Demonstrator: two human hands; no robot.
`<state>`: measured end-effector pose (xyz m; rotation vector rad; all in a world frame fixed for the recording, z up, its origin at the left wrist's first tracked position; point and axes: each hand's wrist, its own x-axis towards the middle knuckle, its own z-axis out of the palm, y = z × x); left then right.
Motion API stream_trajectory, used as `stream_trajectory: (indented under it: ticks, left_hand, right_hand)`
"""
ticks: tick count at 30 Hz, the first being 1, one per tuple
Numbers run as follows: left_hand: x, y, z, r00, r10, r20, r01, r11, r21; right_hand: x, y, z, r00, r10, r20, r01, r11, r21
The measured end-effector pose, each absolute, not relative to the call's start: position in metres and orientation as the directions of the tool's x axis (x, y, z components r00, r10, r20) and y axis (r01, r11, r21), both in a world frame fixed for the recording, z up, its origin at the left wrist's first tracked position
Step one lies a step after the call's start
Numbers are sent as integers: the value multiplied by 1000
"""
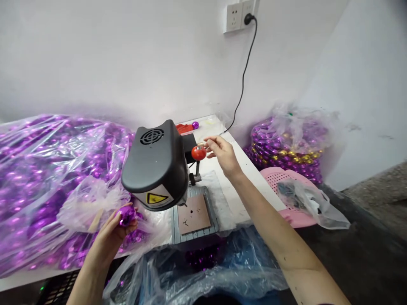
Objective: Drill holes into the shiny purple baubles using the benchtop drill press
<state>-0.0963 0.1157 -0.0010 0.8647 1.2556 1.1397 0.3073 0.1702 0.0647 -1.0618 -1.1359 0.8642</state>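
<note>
My left hand [111,235] is closed around a shiny purple ball [127,214], held just in front of the big clear bag of purple balls [47,178]. My right hand [222,154] reaches toward the red knob [199,153] on the lever of a small grey bench press machine [157,165]. Its fingers are spread beside the knob and hold nothing. Below the machine head lies its base plate with a brown pad [193,214].
A white table [248,169] carries the machine. A black cord [243,76] runs to a wall socket [240,15]. At the right stand a second bag of purple and gold balls [286,144] and a pink basket [286,182] with a plastic bag. Blue plastic [216,271] lies below.
</note>
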Motion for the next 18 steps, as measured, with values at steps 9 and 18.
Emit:
stream_trajectory:
  ticks: [9,18]
  left_hand:
    - [-82,98,-9,-43,954,-298,-222,282,933]
    - [-91,81,-9,0,967,-254,-262,245,933]
  right_hand:
    - [287,158,82,163,932,325,-50,336,-940]
    - [298,163,87,68,949,307,9,307,-952]
